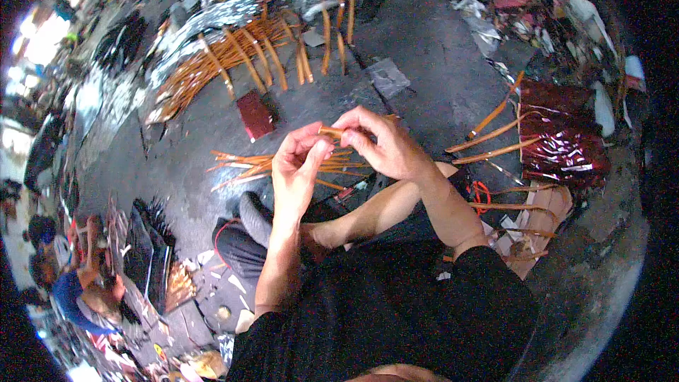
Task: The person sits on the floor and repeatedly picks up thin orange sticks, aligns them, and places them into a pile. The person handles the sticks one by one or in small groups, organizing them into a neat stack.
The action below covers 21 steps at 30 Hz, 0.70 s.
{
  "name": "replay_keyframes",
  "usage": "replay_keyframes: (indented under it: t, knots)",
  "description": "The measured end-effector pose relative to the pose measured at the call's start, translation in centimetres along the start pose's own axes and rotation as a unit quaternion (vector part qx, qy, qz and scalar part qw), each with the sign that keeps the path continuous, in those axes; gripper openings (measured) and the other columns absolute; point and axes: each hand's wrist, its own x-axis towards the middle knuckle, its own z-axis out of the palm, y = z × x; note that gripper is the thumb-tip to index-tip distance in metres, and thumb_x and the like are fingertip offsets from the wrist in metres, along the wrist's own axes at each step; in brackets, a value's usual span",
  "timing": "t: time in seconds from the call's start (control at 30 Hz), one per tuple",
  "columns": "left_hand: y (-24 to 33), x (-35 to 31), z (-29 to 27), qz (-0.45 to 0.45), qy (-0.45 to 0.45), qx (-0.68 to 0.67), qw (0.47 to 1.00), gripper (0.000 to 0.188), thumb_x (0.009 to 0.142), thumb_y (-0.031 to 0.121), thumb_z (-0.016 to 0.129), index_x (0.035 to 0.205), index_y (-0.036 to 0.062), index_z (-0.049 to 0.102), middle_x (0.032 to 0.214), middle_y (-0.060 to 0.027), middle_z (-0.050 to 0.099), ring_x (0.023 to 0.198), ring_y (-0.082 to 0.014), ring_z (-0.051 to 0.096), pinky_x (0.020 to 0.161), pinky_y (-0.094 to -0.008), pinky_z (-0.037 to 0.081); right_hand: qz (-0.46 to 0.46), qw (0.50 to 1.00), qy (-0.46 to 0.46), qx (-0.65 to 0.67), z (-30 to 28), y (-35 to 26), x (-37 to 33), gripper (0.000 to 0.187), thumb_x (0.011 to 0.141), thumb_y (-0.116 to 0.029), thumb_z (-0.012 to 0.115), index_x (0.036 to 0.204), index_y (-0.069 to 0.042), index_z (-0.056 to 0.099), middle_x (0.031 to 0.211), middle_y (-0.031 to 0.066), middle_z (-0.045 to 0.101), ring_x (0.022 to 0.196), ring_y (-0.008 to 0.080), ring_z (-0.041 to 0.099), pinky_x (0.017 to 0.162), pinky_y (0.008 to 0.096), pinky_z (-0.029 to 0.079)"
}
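Both my hands are raised in front of me, above the floor. Between them is a short piece of a narrow orange-brown strip [330, 131], which looks like leather. My left hand [298, 159] pinches one end between thumb and fingers. The other end is pinched by my right hand [378, 143], whose fingers hide part of it. Just beyond and below my hands, a loose pile of similar strips [251, 163] lies on the floor, partly covered by my left hand.
A dark red block [255, 114] lies ahead. Farther off, a large bundle of strips [212, 56] lies beside several separate ones. At right, strips stick out near a shiny dark red sheet [562, 134]. A person in blue [78, 304] is at lower left. Scraps line the far edge.
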Motion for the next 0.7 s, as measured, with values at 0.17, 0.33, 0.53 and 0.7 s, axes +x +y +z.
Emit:
replay_keyframes:
  t: [0.17, 0.33, 0.53, 0.7]
  knots:
    - [0.7, -2.3, -3.0, 0.004, 0.077, 0.015, 0.997, 0.012, 0.093, 0.012, 0.063, 0.096, 0.0003, 0.063, 0.088, -0.0070, 0.069, 0.077, -0.0097, 0.063, 0.076, -0.0242, 0.052, -0.011, 0.999, 0.030, 0.016, 5.5, -2.9, -0.2, 0.025, 0.089, -0.010, 0.067, 0.110, -0.002, 0.057, 0.089, 0.0091, 0.067, 0.079, 0.0205, 0.067, 0.070, 0.0321, 0.052]
    - [2.8, -4.3, -4.6, 0.043, 0.062, 0.005, 0.997, 0.015, 0.094, 0.009, 0.062, 0.106, -0.0005, 0.065, 0.095, -0.0057, 0.067, 0.088, -0.0111, 0.063, 0.084, -0.0259, 0.050, -0.104, 0.990, 0.033, -0.094, 7.5, -3.4, 0.5, 0.023, 0.085, -0.009, 0.070, 0.105, -0.003, 0.060, 0.087, 0.0105, 0.067, 0.076, 0.0239, 0.068, 0.065, 0.0339, 0.052]
    - [0.0, -4.1, -7.3, 0.164, 0.050, -0.040, 0.984, 0.014, 0.092, 0.006, 0.062, 0.105, 0.0013, 0.065, 0.107, -0.0067, 0.062, 0.096, -0.0134, 0.059, 0.085, -0.0274, 0.048, -0.025, 0.999, 0.036, -0.008, 9.4, -5.6, 1.0, 0.022, 0.082, -0.008, 0.072, 0.100, -0.004, 0.059, 0.083, 0.0099, 0.066, 0.074, 0.0209, 0.067, 0.066, 0.0327, 0.052]
    - [-1.1, -3.8, -6.9, 0.209, 0.079, -0.123, 0.967, 0.007, 0.092, 0.006, 0.061, 0.099, 0.0028, 0.062, 0.106, -0.0075, 0.060, 0.095, -0.0156, 0.058, 0.086, -0.0283, 0.046, -0.064, 0.995, 0.076, -0.015, 11.7, -5.2, 1.6, 0.017, 0.082, -0.006, 0.069, 0.095, -0.004, 0.058, 0.081, 0.0101, 0.065, 0.073, 0.0220, 0.066, 0.065, 0.0331, 0.051]
